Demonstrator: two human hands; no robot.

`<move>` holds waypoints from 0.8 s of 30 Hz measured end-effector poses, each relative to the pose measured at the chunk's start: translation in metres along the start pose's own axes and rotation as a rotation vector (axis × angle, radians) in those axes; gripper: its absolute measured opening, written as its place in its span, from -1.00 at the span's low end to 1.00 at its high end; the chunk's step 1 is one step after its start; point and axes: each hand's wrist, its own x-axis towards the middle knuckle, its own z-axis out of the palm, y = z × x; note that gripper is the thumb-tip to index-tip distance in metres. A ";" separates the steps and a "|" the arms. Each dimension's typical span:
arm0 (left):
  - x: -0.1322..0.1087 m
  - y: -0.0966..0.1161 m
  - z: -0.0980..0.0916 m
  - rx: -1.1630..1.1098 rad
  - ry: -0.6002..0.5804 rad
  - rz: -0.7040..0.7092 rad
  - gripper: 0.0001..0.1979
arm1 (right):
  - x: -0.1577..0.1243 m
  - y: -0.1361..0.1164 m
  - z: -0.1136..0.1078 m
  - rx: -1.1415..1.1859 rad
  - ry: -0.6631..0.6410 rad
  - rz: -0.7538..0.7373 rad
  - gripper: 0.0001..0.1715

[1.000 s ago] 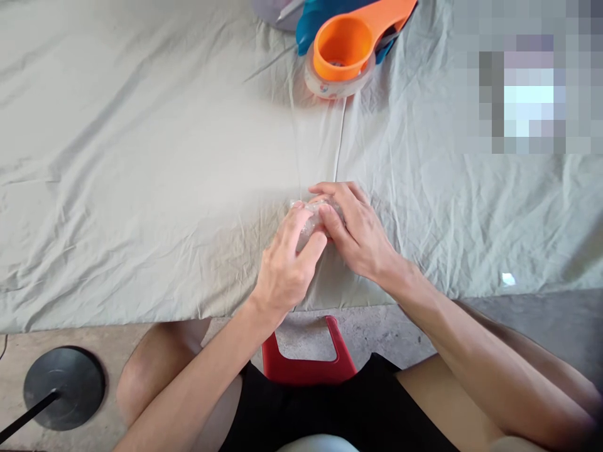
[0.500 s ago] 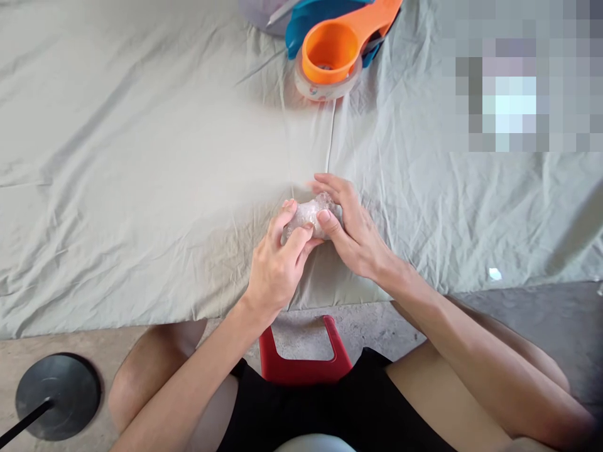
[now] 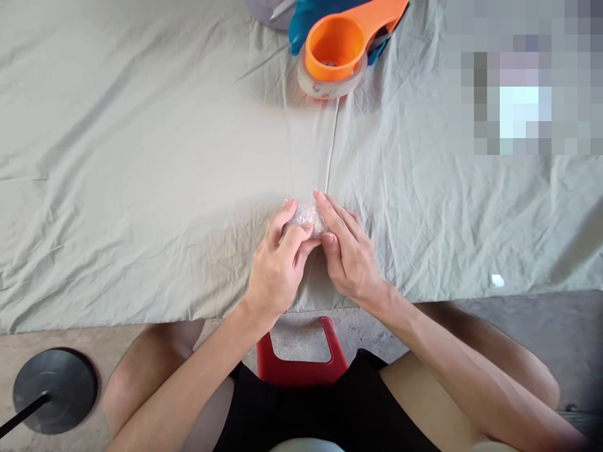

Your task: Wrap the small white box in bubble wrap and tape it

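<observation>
A small bundle in clear bubble wrap [image 3: 307,216] sits between my hands near the front edge of the cloth-covered table. My left hand [image 3: 277,260] grips its left side, thumb on top and fingers curled round. My right hand [image 3: 351,251] closes over the right end, its fingers together and pressed against the wrap, so that end is hidden. Beyond lies a roll of clear tape [image 3: 330,88] on an orange tape dispenser [image 3: 336,47]. What looks like a clear tape strip [image 3: 311,150] runs from the roll to the bundle. What the wrap contains cannot be made out.
Behind the dispenser lie a blue item [image 3: 306,22] and a greyish round object [image 3: 268,12]. Wrinkled pale cloth [image 3: 141,157] covers the table. Below the edge are a red stool [image 3: 301,373] and a round black base with a pole [image 3: 56,389].
My right hand has shifted down and inward, its raised fingers now laid over the bundle's right end. The left hand keeps its grip in nearly the same place.
</observation>
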 end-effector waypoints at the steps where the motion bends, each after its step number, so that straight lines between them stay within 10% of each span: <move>1: -0.001 0.000 0.000 -0.022 -0.010 -0.016 -0.94 | -0.001 -0.002 0.000 0.018 -0.004 0.011 -0.26; 6: -0.012 0.007 0.009 -0.123 -0.022 -0.133 -0.92 | -0.003 -0.009 -0.002 0.116 -0.101 0.156 -0.24; 15: -0.016 0.018 0.013 -0.167 -0.149 -0.251 -0.07 | -0.006 -0.008 -0.003 0.180 -0.211 0.152 -0.09; 24: -0.016 0.006 0.007 -0.218 -0.204 -0.200 0.00 | -0.003 -0.007 -0.007 0.172 -0.224 0.102 0.08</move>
